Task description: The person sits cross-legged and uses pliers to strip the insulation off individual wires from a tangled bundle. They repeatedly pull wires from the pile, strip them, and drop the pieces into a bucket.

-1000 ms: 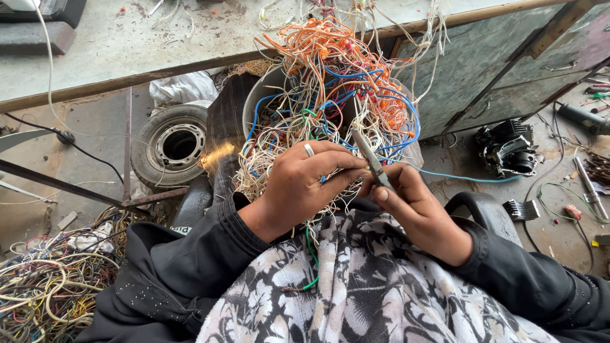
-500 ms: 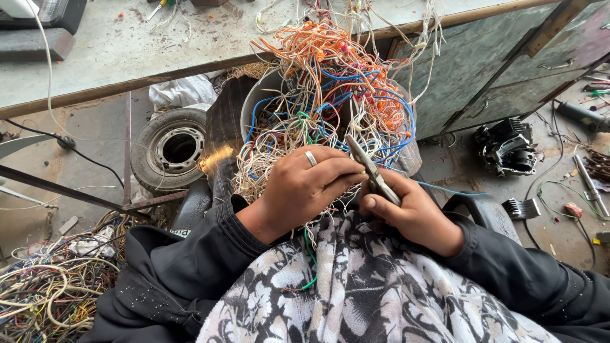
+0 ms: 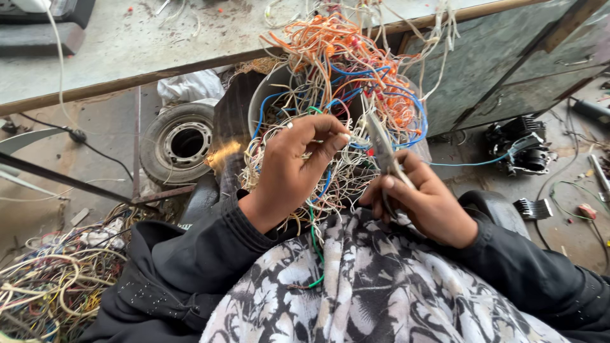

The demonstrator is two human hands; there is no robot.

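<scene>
The right hand (image 3: 427,202) closes around a slim metal cutting tool (image 3: 384,151), its handles buried in the palm and its long axis running up and slightly left, the tip aimed into a tangle of wires (image 3: 330,114). Beside it, the left hand (image 3: 297,166) pinches thin pale strands between thumb and fingertips, a ring showing on one finger. The work appears to be at the sorting-and-snipping stage: one strand held taut while the blade is brought to it. The next move likely calls for steadying that strand and lining the jaws across it, not along it, amid crowded neighbours. The tangle, orange, blue and white, spills from a grey bucket (image 3: 265,95) just beyond the person's lap and a patterned cloth (image 3: 356,292). A small tyre (image 3: 181,143) lies to the left; more loose wire (image 3: 44,286) heaps on the floor at the lower left.
</scene>
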